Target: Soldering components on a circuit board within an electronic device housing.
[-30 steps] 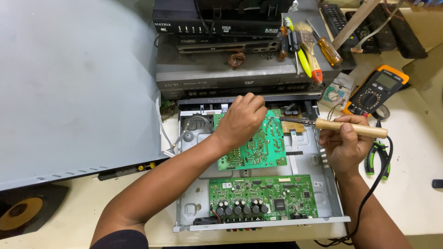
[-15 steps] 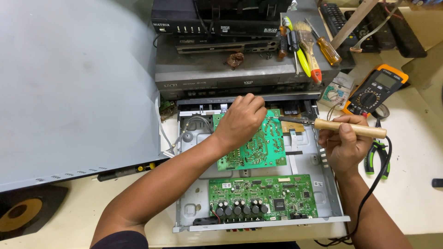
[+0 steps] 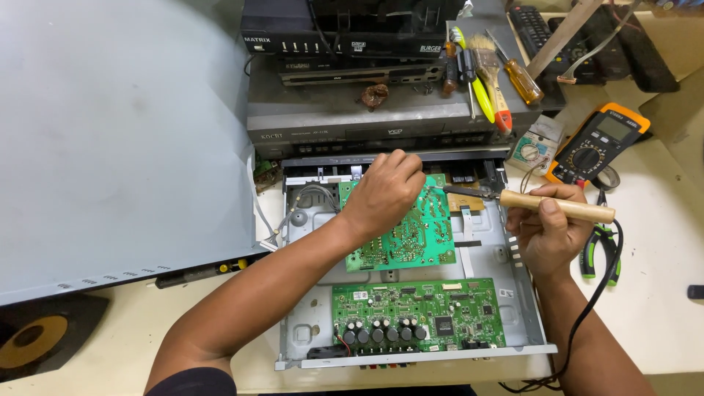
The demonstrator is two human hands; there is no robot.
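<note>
Two hands at the soldering step: my left hand [image 3: 385, 194] pinches the upturned green circuit board [image 3: 411, 238] while my right hand [image 3: 546, 231] grips the wooden-handled soldering iron [image 3: 543, 203], which likely needs a steady touch at the board's edge.

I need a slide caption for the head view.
Left hand steadies a green board; right hand holds a soldering iron.

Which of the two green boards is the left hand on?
The upper green board, solder side up under the left hand. The lower green board lies component side up with black capacitors, untouched.
</note>
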